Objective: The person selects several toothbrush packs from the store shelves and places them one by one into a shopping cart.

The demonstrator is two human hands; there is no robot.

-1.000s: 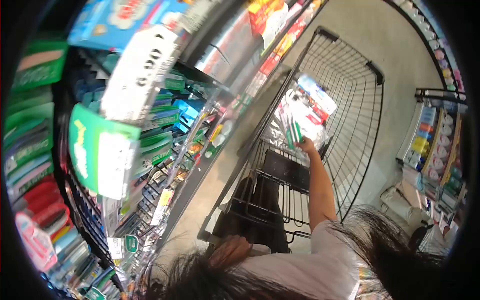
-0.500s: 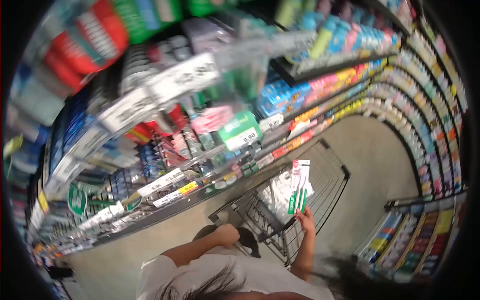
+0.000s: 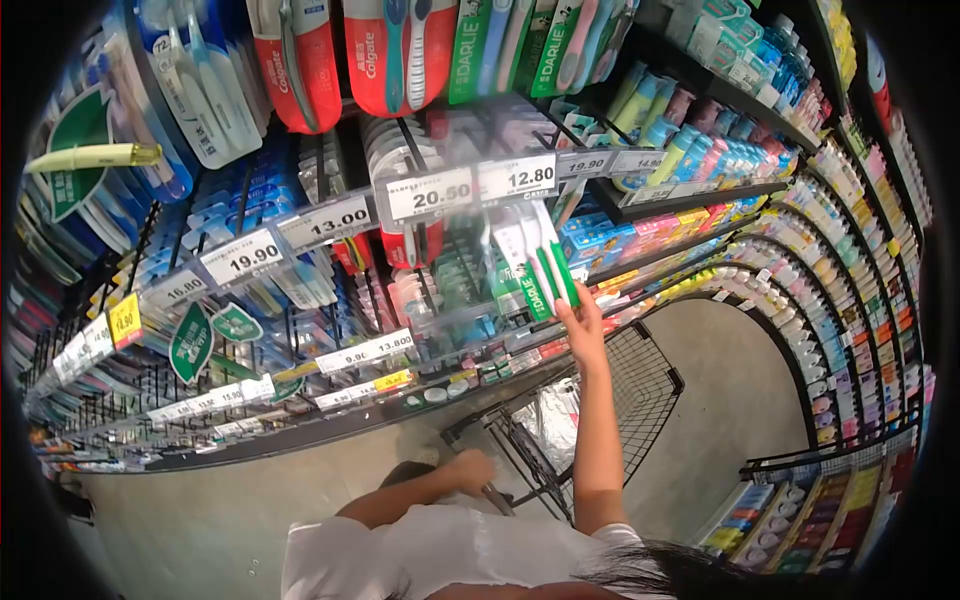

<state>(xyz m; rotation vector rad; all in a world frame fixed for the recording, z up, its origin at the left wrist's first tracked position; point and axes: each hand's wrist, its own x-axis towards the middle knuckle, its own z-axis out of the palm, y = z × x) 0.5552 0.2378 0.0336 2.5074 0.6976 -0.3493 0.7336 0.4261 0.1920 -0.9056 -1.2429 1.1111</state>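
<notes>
My right hand point(image 3: 582, 318) is closed on the lower end of a green and white Darlie toothbrush pack point(image 3: 537, 262). The pack is held up at a tilt in front of the shelf, just below the 12.80 price tag point(image 3: 516, 178), with two brushes showing through its front. Lower down, my left hand point(image 3: 472, 472) is closed at the handle of a black wire shopping cart point(image 3: 648, 400). A shiny silvery package point(image 3: 552, 418) lies in the cart, partly behind my right forearm.
Shelves of hanging toothbrushes run along the left, with red Colgate packs point(image 3: 398, 55) at the top. Boxed goods point(image 3: 600, 243) are to the right of the raised pack. A curved shelf of bottles point(image 3: 810, 290) bounds the aisle on the right, with a lower rack point(image 3: 815, 500) nearer.
My right hand has lifted the toothbrush pack from above the cart up and left to the shelf front. The view has shifted, showing more of the upper shelf. My left hand stays at the cart handle.
</notes>
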